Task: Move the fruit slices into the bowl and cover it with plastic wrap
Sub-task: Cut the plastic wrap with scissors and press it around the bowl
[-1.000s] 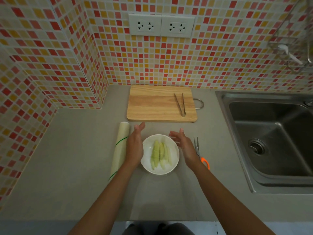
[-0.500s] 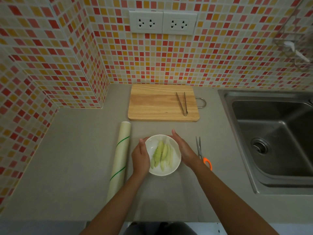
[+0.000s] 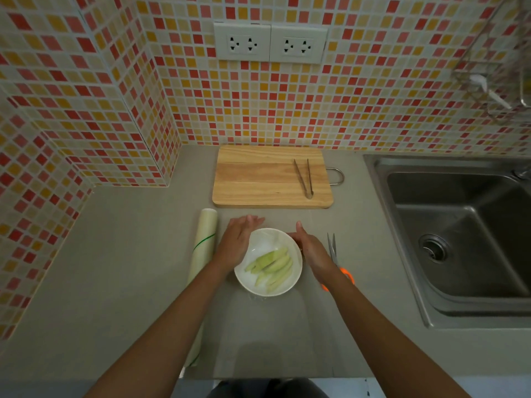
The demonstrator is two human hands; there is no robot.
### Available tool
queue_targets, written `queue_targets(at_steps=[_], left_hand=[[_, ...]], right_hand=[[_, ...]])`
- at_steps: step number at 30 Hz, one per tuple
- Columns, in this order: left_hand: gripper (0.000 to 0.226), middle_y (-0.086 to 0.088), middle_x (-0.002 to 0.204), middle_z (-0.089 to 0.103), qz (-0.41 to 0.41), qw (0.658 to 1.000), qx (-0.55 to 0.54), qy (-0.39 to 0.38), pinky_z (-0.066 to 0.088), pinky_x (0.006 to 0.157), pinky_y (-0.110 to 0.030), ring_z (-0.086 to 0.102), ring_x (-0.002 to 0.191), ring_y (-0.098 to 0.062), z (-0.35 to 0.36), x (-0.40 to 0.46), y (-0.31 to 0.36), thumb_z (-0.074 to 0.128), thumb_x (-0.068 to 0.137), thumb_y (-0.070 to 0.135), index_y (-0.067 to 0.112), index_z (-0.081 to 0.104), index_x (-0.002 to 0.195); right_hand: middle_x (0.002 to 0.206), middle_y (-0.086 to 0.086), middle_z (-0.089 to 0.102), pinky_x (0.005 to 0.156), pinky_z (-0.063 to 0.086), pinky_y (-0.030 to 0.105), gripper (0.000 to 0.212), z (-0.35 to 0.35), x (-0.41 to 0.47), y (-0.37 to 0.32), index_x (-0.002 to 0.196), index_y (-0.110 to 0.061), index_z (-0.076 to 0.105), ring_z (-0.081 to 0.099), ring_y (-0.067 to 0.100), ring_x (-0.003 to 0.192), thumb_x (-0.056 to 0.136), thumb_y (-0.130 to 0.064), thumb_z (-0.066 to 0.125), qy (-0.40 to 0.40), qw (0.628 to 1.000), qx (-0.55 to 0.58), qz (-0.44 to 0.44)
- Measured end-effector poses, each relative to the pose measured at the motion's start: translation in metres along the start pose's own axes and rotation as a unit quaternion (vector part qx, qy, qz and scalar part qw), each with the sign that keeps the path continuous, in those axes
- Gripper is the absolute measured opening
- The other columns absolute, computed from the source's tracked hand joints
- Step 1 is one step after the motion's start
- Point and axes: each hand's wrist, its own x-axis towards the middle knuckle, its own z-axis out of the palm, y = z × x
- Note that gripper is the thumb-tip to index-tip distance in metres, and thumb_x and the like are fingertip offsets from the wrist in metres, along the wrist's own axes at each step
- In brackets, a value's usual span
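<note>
A white bowl [image 3: 250, 285] stands on the grey counter and holds several pale green fruit slices [image 3: 273, 265] lying diagonally. A clear film of plastic wrap [image 3: 265, 239] glints over its far half. My left hand [image 3: 237, 239] lies flat against the bowl's left side, fingers stretched out past the far rim. My right hand [image 3: 311, 251] is pressed to the bowl's right side with the thumb up and the fingers curled at the rim. The plastic wrap roll [image 3: 202, 254] lies lengthwise just left of my left hand.
A wooden cutting board [image 3: 258, 179] with metal tongs [image 3: 304, 179] on it sits behind the bowl, against the tiled wall. Orange-handled scissors [image 3: 332, 248] lie right of my right hand. A steel sink [image 3: 459, 239] fills the right side.
Both hands closed in on the bowl's sides, then the bowl turned, so the slices now lie diagonally. My left fingers have stretched out flat past the rim.
</note>
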Motion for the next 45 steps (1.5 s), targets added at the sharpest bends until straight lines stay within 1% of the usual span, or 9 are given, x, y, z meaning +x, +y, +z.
queue_targets(at_steps=[3, 6, 11, 16, 27, 31, 39, 42, 45], left_hand=[[0.056, -0.001, 0.122, 0.066, -0.044, 0.991, -0.065, 0.105, 0.04, 0.1, -0.026, 0.058, 0.118, -0.015, -0.001, -0.007, 0.001, 0.024, 0.101, 0.049, 0.017, 0.065, 0.121], [0.06, 0.0, 0.122, 0.067, -0.1, 0.974, -0.11, 0.172, 0.044, 0.096, -0.027, 0.06, 0.113, -0.013, 0.012, -0.029, 0.0, 0.02, 0.099, 0.054, 0.02, 0.06, 0.127], [0.052, 0.002, 0.138, 0.057, -0.096, 0.976, -0.106, 0.164, 0.036, 0.109, -0.027, 0.05, 0.128, -0.012, 0.026, -0.043, -0.002, 0.022, 0.103, 0.041, 0.017, 0.056, 0.134], [0.05, 0.001, 0.134, 0.06, -0.058, 0.991, -0.087, 0.088, 0.037, 0.103, -0.023, 0.053, 0.123, -0.011, 0.013, -0.028, -0.003, 0.024, 0.103, 0.042, 0.018, 0.059, 0.131], [0.048, 0.005, 0.119, 0.067, -0.042, 0.992, -0.105, 0.059, 0.045, 0.096, -0.024, 0.061, 0.111, -0.007, 0.01, -0.028, -0.016, 0.026, 0.101, 0.047, 0.027, 0.064, 0.122], [0.049, 0.01, 0.113, 0.069, -0.051, 0.989, -0.125, 0.06, 0.043, 0.09, -0.016, 0.061, 0.108, -0.002, 0.009, -0.028, -0.018, 0.026, 0.101, 0.047, 0.026, 0.069, 0.113], [0.049, 0.017, 0.094, 0.072, -0.038, 0.998, -0.037, 0.025, 0.041, 0.078, -0.003, 0.062, 0.091, 0.012, 0.005, -0.014, -0.011, 0.028, 0.1, 0.049, 0.031, 0.074, 0.094], [0.05, 0.004, 0.1, 0.074, -0.025, 0.998, -0.006, 0.058, 0.048, 0.088, -0.023, 0.066, 0.096, -0.007, 0.002, -0.012, -0.008, 0.032, 0.101, 0.044, 0.016, 0.073, 0.104], [0.057, 0.002, 0.086, 0.07, 0.014, 0.984, 0.051, 0.167, 0.051, 0.08, -0.034, 0.063, 0.082, -0.012, -0.001, -0.026, 0.003, 0.03, 0.097, 0.05, 0.01, 0.07, 0.1]], right_hand=[[0.101, 0.015, 0.073, 0.087, 0.05, 0.037, 0.044, 0.001, 0.008, -0.007, 0.1, -0.005, 0.074, 0.068, 0.025, 0.094, 0.099, -0.037, 0.043, 0.058, 0.998, -0.015, -0.024], [0.099, 0.014, 0.071, 0.075, 0.049, 0.026, 0.04, 0.004, 0.018, -0.02, 0.104, 0.0, 0.072, 0.065, 0.018, 0.085, 0.095, -0.034, 0.054, 0.067, 0.998, 0.009, -0.016], [0.099, 0.006, 0.066, 0.076, 0.045, 0.03, 0.044, 0.017, 0.028, -0.026, 0.108, 0.001, 0.069, 0.061, 0.018, 0.086, 0.091, -0.038, 0.06, 0.038, 0.997, -0.007, 0.064], [0.082, 0.013, 0.067, 0.059, 0.052, 0.027, 0.01, 0.006, 0.02, -0.016, 0.083, -0.003, 0.069, 0.064, 0.021, 0.066, 0.084, -0.012, 0.066, 0.024, 0.983, 0.148, 0.107], [0.093, 0.016, 0.068, 0.08, 0.052, 0.036, 0.02, -0.001, 0.018, -0.02, 0.098, 0.006, 0.069, 0.064, 0.026, 0.084, 0.081, -0.004, 0.07, -0.006, 0.982, 0.124, 0.143], [0.081, 0.011, 0.069, 0.061, 0.054, 0.028, 0.005, 0.002, 0.018, -0.018, 0.083, -0.002, 0.07, 0.065, 0.02, 0.071, 0.08, -0.005, 0.071, -0.002, 0.982, 0.127, 0.143], [0.093, 0.02, 0.071, 0.079, 0.049, 0.037, 0.037, 0.007, 0.014, 0.0, 0.095, 0.009, 0.071, 0.065, 0.027, 0.084, 0.085, -0.027, 0.069, 0.076, 0.99, 0.092, 0.072], [0.086, 0.017, 0.069, 0.07, 0.048, 0.031, 0.031, 0.006, 0.01, 0.001, 0.095, 0.008, 0.071, 0.063, 0.026, 0.077, 0.082, -0.02, 0.071, 0.08, 0.989, 0.111, 0.063], [0.085, 0.016, 0.068, 0.069, 0.046, 0.032, 0.03, 0.006, 0.009, -0.001, 0.096, 0.008, 0.071, 0.061, 0.026, 0.075, 0.08, -0.017, 0.071, 0.08, 0.989, 0.104, 0.064]])
